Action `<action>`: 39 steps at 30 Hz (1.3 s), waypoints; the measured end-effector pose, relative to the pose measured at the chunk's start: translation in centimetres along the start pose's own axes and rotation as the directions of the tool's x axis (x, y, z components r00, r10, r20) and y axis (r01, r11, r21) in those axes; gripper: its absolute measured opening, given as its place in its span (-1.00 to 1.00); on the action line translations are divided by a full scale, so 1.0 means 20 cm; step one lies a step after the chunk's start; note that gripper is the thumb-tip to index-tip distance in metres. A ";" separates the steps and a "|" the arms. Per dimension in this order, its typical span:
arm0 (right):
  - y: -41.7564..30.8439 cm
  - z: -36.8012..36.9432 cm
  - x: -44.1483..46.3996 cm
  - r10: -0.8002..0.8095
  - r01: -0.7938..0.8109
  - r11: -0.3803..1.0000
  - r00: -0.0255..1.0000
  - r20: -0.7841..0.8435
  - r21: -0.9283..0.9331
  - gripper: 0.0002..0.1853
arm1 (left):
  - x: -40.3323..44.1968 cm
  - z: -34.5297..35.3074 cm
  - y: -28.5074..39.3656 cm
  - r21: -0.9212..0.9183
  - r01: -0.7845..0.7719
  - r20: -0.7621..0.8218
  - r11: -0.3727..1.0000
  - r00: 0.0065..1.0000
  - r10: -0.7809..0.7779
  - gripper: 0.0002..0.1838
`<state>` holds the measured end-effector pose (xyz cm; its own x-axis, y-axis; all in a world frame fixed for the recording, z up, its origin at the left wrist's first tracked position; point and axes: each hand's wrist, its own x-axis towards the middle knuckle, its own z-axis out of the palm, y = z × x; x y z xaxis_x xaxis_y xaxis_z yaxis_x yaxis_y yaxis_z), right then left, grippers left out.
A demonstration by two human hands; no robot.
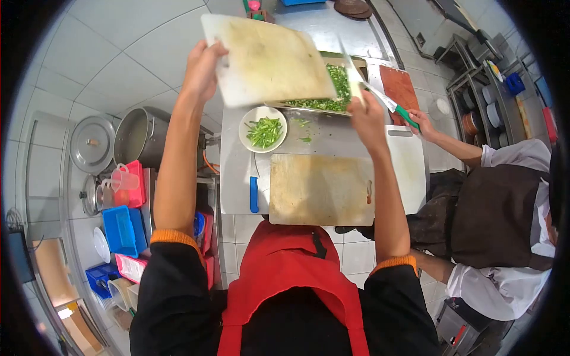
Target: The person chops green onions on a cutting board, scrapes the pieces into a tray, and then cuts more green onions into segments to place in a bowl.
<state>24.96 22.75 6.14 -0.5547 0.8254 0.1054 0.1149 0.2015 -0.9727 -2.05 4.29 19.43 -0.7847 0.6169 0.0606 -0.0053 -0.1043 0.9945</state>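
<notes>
My left hand (205, 68) grips the left edge of a stained white cutting board (270, 59), held up and tilted. Under and behind the board's right end lies a tray of chopped green vegetables (339, 83), partly hidden. In my right hand (368, 115) is a knife (351, 68), blurred, its blade pointing up beside the board. A white bowl (243, 135) with cut green pieces (264, 132) stands below the raised board. Nearer me, a second cutting board (320, 187) lies flat on the steel table, with a blue-handled knife (254, 193) to its left.
At right, a co-worker's hand (423, 124) holds a green-handled knife (405, 114) close to my right hand. A white board (408, 160) and a reddish-brown board (398, 89) lie on that side. A large pot (139, 133) and plastic baskets (124, 228) stand at left.
</notes>
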 end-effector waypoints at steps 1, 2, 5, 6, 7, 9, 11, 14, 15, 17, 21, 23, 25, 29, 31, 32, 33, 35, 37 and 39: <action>-0.05 -0.06 -0.08 -0.061 0.061 0.998 0.997 -0.036 -0.012 -0.65 | -0.09 -0.05 -0.04 0.000 0.007 -0.014 1.000 1.000 -0.007 -0.74; -0.09 -0.12 -0.17 -0.118 0.117 0.993 0.991 -0.065 -0.024 -0.65 | -0.19 -0.10 -0.10 -0.077 0.060 0.021 0.995 0.998 -0.058 -0.78; -0.10 -0.31 -0.41 0.015 -0.003 0.980 0.998 0.059 -0.200 -0.70 | -0.58 -0.14 -0.25 -0.219 0.216 -0.006 0.952 0.975 -0.222 -0.78; -0.09 -0.34 -0.48 0.064 -0.037 0.967 0.993 0.097 -0.251 -0.71 | -0.71 -0.14 -0.36 -0.210 0.237 0.020 0.949 0.971 -0.238 -0.80; -0.08 -0.36 -0.56 0.160 -0.127 0.964 0.978 0.130 -0.232 -0.70 | -0.83 -0.14 -0.44 -0.248 0.323 0.028 0.913 0.945 -0.327 -0.74; 0.09 -0.41 -0.71 0.251 -0.198 0.943 0.951 0.179 -0.266 -0.68 | -1.06 -0.11 -0.61 -0.352 0.433 0.078 0.830 0.897 -0.435 -0.71; 0.21 -0.42 -0.83 0.277 -0.170 0.900 0.934 0.224 -0.402 -0.67 | -1.21 -0.08 -0.79 -0.414 0.500 0.105 0.761 0.856 -0.506 -0.68; 0.27 -0.40 -0.91 0.297 -0.102 0.841 0.908 0.296 -0.532 -0.67 | -1.31 -0.03 -1.01 -0.459 0.551 0.190 0.697 0.827 -0.529 -0.68; 0.32 -0.40 -0.93 0.207 0.029 0.824 0.915 0.348 -0.565 -0.67 | -1.32 -0.03 -1.08 -0.466 0.552 0.189 0.692 0.826 -0.531 -0.68; 0.38 -0.40 -0.93 0.124 0.176 0.773 0.900 0.417 -0.609 -0.65 | -1.33 -0.03 -1.20 -0.405 0.547 0.186 0.733 0.834 -0.520 -0.72; 0.45 -0.44 -0.89 0.076 0.286 0.719 0.874 0.480 -0.634 -0.67 | -1.28 -0.02 -1.22 0.470 0.412 -0.065 0.780 0.898 -0.435 -0.68; 0.45 -0.47 -0.85 0.148 0.336 0.630 0.833 0.533 -0.700 -0.63 | -1.31 -0.05 -1.18 0.604 0.293 -0.039 0.741 0.940 -0.340 -0.69; 0.36 -0.46 -0.79 0.205 0.337 0.600 0.812 0.547 -0.725 -0.61 | -1.30 -0.08 -1.12 0.726 0.167 0.011 0.667 0.967 -0.253 -0.71; 0.23 -0.33 -0.60 0.164 0.383 0.612 0.795 0.584 -0.692 -0.55 | -1.33 -0.16 -1.11 0.681 0.154 -0.025 0.716 0.982 -0.188 -0.70; 0.16 -0.12 -0.48 0.032 0.443 0.648 0.796 0.604 -0.619 -0.52 | -1.33 -0.20 -1.13 0.614 0.186 -0.049 0.767 0.979 -0.198 -0.70; 0.13 0.02 -0.42 -0.016 0.479 0.675 0.770 0.638 -0.561 -0.50 | -1.32 -0.22 -1.13 0.549 0.208 -0.066 0.810 0.976 -0.206 -0.69; 0.10 0.18 -0.36 -0.065 0.512 0.698 0.742 0.667 -0.501 -0.49 | -1.31 -0.23 -1.14 0.544 0.213 -0.069 0.811 0.975 -0.209 -0.69; 0.06 0.50 -0.30 -0.151 0.583 0.710 0.674 0.723 -0.395 -0.47 | -1.28 -0.26 -1.14 0.351 0.346 -0.119 0.870 0.938 -0.325 -0.68; 0.13 0.76 -0.20 -0.321 0.743 0.595 0.570 0.756 -0.307 -0.44 | -1.22 -0.28 -1.10 0.308 0.342 -0.130 0.888 0.940 -0.317 -0.67; 0.17 0.94 -0.12 -0.226 0.749 0.540 0.569 0.791 -0.385 -0.48 | -1.15 -0.31 -1.06 0.255 0.342 -0.163 0.904 0.937 -0.309 -0.64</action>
<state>11.27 11.49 -1.21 -0.9932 0.0072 0.1166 -0.0363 0.9297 -0.3666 12.29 -12.65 -3.56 -0.8348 0.4831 -0.2642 -0.1152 0.3159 0.9418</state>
